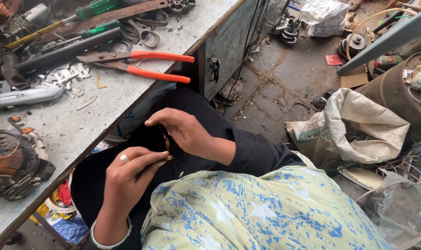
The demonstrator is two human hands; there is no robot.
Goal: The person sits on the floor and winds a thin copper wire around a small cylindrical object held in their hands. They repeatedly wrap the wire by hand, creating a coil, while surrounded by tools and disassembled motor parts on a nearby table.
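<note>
The grey, scuffed workbench top (104, 99) ends in a wood-coloured edge that runs on a slant from lower left to upper right, and both hands work just off that edge, over the lap in dark cloth, with clear air around them; to the right the grimy concrete floor (284, 78) is open only in a narrow strip between the bench's grey cabinet side (229, 41) and a crumpled white woven sack (363, 125). The left hand (129, 173) rises from below, wrist bent upward, with one silver ring on a finger and one pale bangle (110, 238) at the wrist; its thumb and forefinger are pressed together on the lower end of a small thin brown curved strip (166, 144). The right hand (182, 129) comes in from the right out of a dark sleeve, knuckles up, fingers curled down and closed on the upper end of the same strip, so the piece hangs between the two hands, in front of the lap and clear of the bench. On the bench lie one pair of orange-handled metal shears (145, 65), well apart from the hands, two green-handled screwdrivers (97, 7), one dark steel tube (66, 51), and one rusty motor part wound with copper wire (13, 166) near the left edge.
</note>
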